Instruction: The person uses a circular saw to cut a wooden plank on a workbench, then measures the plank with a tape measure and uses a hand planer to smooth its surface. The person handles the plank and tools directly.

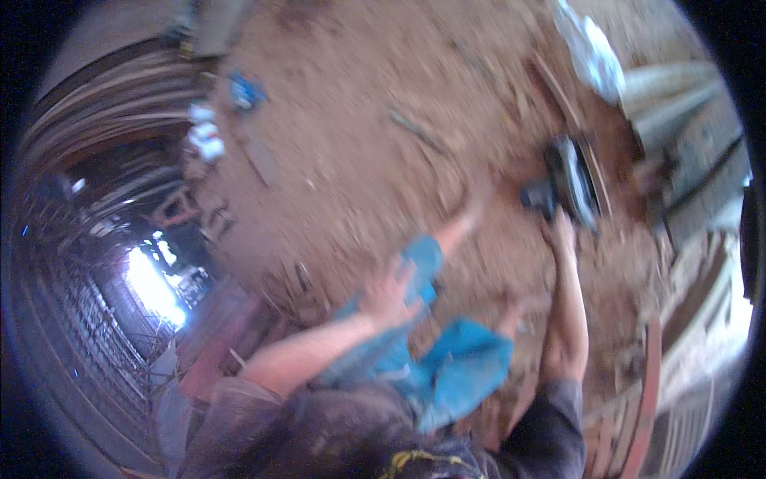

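My left hand [388, 297] rests with spread fingers on my left knee, over the blue trousers [471, 359]; nothing is in it. At the end of my outstretched right arm, my right hand [562, 231] is closed at the near end of a black and silver tool [573, 182]. Blur hides its exact kind and the grip of the fingers. The tool sits low over the brown ground, close beside a long narrow wooden strip [594, 172].
Wood scraps, including a thin stick [419, 132], lie on the dirt floor [343, 96]. A crumpled plastic bag [594, 52] and grey boards [702, 160] are at the right. Stacked long strips [120, 104], a blue item [246, 92] and white items [205, 134] are at the left.
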`<state>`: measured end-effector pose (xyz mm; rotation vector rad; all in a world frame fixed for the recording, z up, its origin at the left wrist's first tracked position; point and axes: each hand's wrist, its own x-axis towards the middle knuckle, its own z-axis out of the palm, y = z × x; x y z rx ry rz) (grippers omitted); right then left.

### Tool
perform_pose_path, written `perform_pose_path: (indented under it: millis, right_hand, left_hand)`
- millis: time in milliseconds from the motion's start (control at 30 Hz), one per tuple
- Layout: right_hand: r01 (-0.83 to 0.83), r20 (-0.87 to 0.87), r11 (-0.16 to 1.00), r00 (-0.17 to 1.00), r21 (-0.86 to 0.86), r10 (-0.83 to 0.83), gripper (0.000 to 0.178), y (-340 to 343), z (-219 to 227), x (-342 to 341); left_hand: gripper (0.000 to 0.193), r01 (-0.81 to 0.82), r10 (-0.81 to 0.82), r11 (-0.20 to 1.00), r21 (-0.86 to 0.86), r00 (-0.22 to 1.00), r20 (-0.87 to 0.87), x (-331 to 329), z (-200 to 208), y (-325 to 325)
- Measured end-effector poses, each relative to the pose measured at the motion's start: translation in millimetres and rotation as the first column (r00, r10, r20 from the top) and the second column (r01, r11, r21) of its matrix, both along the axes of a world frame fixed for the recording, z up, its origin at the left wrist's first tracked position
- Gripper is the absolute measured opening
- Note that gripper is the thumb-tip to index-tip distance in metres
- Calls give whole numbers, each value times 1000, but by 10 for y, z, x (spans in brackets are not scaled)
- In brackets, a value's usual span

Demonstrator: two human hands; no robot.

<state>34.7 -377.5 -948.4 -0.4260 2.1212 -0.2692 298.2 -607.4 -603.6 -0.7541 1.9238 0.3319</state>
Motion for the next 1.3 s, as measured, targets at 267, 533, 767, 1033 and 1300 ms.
perform_pose_path:
  millis: [267,533,767,1033,1300]
  right_hand:
    - [493,205,779,870,-388,-448,35,344,1040,-7]
    - [659,54,728,747,-190,-662,35,2572,2718,534]
    - [672,-569,712,509,-206,-646,37,4271,4878,959]
    - [846,-981,528,32,-77,-193,76,4893,6606,1381]
    - [882,-682,343,35,-323,-730,89,5375,6315,2159]
  left_hand:
    - [94,-69,68,998,-13,995,-71,-149,-70,235]
    - [94,26,-27,998,-53,999,-29,-131,-34,640]
    - [85,-88,142,965,246,967,-212,-286,119,797]
    - [61,-255,527,710,656,811,-254,-673,442,2223]
    - [62,-132,290,746,652,946,-141,-707,502,3023]
